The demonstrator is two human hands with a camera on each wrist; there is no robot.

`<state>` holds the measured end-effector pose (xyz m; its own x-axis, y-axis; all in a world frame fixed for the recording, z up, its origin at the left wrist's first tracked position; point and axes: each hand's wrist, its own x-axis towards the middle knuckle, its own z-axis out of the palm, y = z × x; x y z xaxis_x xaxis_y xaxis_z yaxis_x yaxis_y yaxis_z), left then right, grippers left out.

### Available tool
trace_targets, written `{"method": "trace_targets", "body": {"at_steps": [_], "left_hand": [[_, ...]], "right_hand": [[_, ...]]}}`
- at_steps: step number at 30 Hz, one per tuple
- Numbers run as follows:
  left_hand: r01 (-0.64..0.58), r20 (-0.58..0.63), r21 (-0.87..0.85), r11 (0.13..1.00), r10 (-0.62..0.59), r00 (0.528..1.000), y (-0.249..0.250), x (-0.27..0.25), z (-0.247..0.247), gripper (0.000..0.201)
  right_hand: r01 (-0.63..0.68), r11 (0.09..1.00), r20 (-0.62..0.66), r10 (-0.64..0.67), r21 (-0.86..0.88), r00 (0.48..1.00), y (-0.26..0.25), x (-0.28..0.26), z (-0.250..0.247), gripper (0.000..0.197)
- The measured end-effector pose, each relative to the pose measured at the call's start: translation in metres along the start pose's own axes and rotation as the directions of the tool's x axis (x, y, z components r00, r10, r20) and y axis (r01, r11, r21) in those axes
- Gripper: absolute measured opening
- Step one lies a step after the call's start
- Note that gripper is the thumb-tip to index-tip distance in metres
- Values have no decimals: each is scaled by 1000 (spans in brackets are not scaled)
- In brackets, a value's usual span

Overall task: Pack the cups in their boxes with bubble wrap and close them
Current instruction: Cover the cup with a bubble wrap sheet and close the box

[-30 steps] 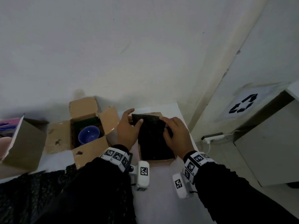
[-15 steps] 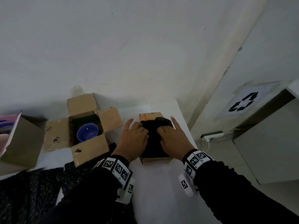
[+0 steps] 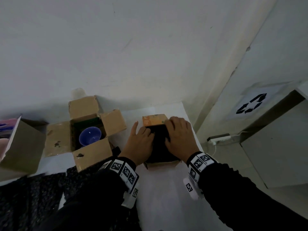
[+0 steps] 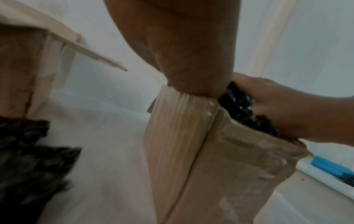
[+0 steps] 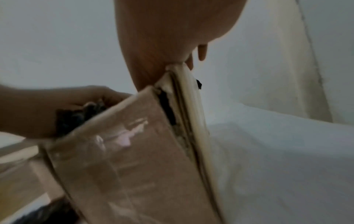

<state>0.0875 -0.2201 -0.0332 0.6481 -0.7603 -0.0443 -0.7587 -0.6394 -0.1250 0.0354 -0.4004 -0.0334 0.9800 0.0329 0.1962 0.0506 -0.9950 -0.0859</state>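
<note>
A small cardboard box [image 3: 154,120] with an orange far flap stands on the white table [image 3: 163,197]. Black bubble wrap [image 3: 160,147] fills its top. My left hand [image 3: 141,145] presses the wrap down at the left, fingers bent into it and thumb spread. My right hand [image 3: 180,139] lies flat on the wrap's right side. The left wrist view shows the box wall [image 4: 220,166] and the wrap [image 4: 241,106] bulging under the right hand [image 4: 287,109]. A blue cup [image 3: 90,136] sits in a second, open box [image 3: 58,140] to the left. What lies under the wrap is hidden.
A third box [image 3: 21,147] stands at the far left edge. Loose black bubble wrap sheets [image 3: 33,189] lie at the near left of the table. The wall runs just behind the boxes. A grey cabinet [image 3: 275,155] and a power strip [image 3: 218,138] are to the right.
A second ago both hands held the black wrap flat over the small box. They have pushed it down into the box and now rest on top of it.
</note>
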Motion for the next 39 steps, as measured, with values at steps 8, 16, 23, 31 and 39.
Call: {"method": "trace_targets", "body": {"at_steps": [8, 16, 23, 31, 39], "left_hand": [[110, -68, -5, 994, -110, 992, 3, -5, -4, 43], [175, 0, -32, 984, -175, 985, 3, -3, 0, 45], [207, 57, -59, 977, -203, 977, 5, -2, -2, 36], [182, 150, -37, 983, -175, 973, 2, 6, -13, 38], [206, 194, -55, 977, -192, 962, -3, 4, -13, 53]], "right_hand": [[30, 973, -163, 8, 230, 987, -8, -5, 8, 27], [-33, 955, -212, 99, 295, 972, 5, -3, 16, 21], [93, 991, -130, -80, 97, 988, 3, 2, 12, 22], [224, 947, 346, -135, -232, 928, -6, 17, -6, 30], [169, 978, 28, -174, 121, 984, 12, -4, -3, 35]]}}
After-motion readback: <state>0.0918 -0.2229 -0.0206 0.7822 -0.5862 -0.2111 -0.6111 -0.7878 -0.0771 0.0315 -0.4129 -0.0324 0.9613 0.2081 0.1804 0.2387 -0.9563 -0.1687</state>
